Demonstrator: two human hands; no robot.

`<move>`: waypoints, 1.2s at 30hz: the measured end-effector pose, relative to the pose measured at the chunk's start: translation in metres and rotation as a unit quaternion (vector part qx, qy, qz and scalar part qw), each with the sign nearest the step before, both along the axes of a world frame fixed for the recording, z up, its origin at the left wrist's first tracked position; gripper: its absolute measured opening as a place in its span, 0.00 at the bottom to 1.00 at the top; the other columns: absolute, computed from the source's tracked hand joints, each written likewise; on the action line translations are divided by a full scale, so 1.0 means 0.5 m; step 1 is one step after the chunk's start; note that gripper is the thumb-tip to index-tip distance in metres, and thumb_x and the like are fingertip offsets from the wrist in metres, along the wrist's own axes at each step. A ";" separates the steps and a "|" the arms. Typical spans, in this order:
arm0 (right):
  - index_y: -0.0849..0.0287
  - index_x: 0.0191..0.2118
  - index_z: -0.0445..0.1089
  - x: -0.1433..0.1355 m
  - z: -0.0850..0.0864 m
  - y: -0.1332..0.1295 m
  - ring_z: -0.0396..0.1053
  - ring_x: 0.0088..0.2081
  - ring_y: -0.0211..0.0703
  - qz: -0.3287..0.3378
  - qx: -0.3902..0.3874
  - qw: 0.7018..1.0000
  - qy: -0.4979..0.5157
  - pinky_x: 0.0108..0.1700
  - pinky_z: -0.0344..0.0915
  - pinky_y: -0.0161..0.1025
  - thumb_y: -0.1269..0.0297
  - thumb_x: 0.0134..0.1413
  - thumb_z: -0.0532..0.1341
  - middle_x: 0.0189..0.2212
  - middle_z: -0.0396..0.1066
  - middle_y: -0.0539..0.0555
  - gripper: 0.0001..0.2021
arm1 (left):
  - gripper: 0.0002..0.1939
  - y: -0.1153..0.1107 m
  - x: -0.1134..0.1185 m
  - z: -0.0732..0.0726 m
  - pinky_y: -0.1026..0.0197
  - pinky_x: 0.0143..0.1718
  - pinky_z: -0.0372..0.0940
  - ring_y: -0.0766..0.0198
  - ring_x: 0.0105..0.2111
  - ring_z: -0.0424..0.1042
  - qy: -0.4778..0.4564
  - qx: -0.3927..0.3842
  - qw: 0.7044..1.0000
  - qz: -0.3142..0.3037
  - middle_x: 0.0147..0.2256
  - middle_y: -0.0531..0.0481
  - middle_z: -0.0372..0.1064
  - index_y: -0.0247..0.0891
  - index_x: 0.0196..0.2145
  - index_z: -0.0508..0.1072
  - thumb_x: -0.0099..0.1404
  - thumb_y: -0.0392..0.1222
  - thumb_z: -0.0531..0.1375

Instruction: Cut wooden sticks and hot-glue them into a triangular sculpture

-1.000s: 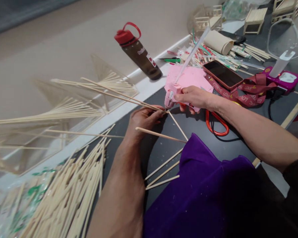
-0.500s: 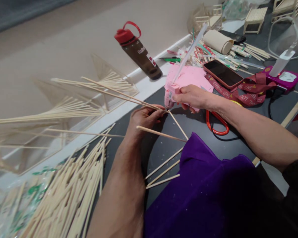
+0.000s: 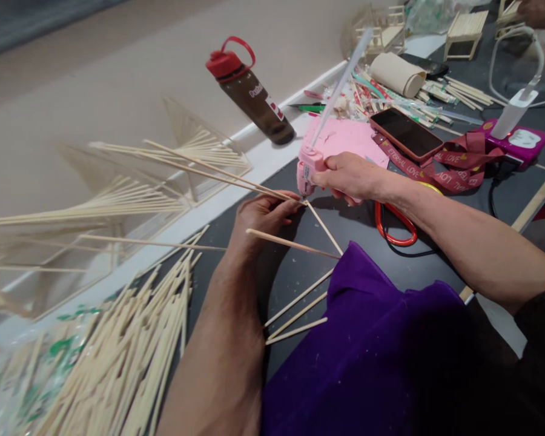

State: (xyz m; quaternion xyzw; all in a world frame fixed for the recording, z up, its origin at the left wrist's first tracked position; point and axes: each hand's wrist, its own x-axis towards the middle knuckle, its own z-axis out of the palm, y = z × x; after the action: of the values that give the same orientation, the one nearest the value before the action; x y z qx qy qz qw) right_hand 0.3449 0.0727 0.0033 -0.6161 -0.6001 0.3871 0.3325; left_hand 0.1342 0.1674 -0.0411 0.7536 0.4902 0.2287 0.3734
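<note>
My left hand (image 3: pixel 267 213) pinches thin wooden sticks (image 3: pixel 209 166) near their ends, where they meet another stick (image 3: pixel 324 227) at an angle. My right hand (image 3: pixel 352 175) is wrapped around a pink hot glue gun (image 3: pixel 309 168), nozzle pointing down at that joint. A long clear glue stick (image 3: pixel 343 85) rises from the gun's back. Whether the nozzle touches the wood I cannot tell. More sticks (image 3: pixel 293 243) jut out by a purple cloth (image 3: pixel 372 339) in front of me.
Loose sticks (image 3: pixel 131 339) pile at the left, beside stick frames (image 3: pixel 140 203). A red-capped bottle (image 3: pixel 254 97) stands by the wall. Beyond my right hand lie a phone (image 3: pixel 406 134), a lanyard (image 3: pixel 463 172), red-handled scissors (image 3: pixel 397 227) and a purple power block (image 3: pixel 522 142). Another person's hand (image 3: pixel 542 13) shows at top right.
Another person's hand has come into view at the top right. The glue gun and both my hands hold nearly the same place; the whole view has shifted slightly.
</note>
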 end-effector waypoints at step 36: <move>0.61 0.33 0.68 -0.010 0.017 -0.012 0.60 0.18 0.33 -0.004 -0.018 0.999 -0.036 0.19 0.54 0.31 0.66 0.65 0.56 0.17 0.62 0.47 0.09 | 0.18 0.006 -0.003 -0.005 0.60 0.32 0.70 0.59 0.34 0.75 -0.001 0.003 1.000 -0.003 0.35 0.45 0.79 0.37 0.38 0.81 0.54 0.51 0.66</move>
State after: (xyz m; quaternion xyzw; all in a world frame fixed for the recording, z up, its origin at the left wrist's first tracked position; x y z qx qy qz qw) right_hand 0.3399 0.0669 0.0118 -0.6378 -0.6021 0.3744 0.3007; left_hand 0.1328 0.1702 -0.0437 0.7558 0.4874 0.2295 0.3722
